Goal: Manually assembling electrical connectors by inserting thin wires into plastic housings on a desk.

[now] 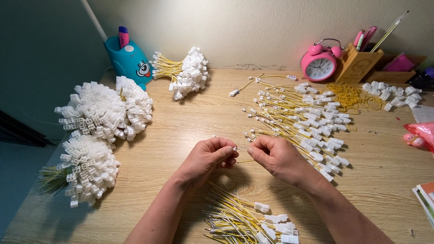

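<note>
— So, how are the hands set?

— Both forearms come up from the lower edge and angle inward, meeting over the middle of the wooden table (181, 122). The left hand (209, 156) lies palm down, knuckles up, wrist slightly bent, its fingers curled in and thumb pressed to forefinger. The right hand (275, 156) mirrors it, fingers folded under, thumb and forefinger pinched together.

— Holding what?

— A thin yellow wire (245, 161). Each hand nips an end of it at the fingertips, and a short stretch shows below the gap between the two hands. A small metal tip pokes out at the left hand's forefinger. The hands sit close, nearly touching, just above the table.

— And around them?

— Right of the right hand, a loose spread of yellow wires with white connectors (307, 119) fans across the table, its near end just beside the right wrist. Below the hands, between the forearms, lies another pile of wires (244, 221), bare metal ends to the left, white plugs to the right.

— Further off?

— Well to the left, three bundled clusters of white connectors (106, 110), one more bundle (187, 72) near the wall beside a teal pen holder (129, 58). At the far right, a pink alarm clock (320, 63), a wooden organiser (355, 63), yellow rubber bands (348, 95) and loose white plugs (393, 92).
</note>
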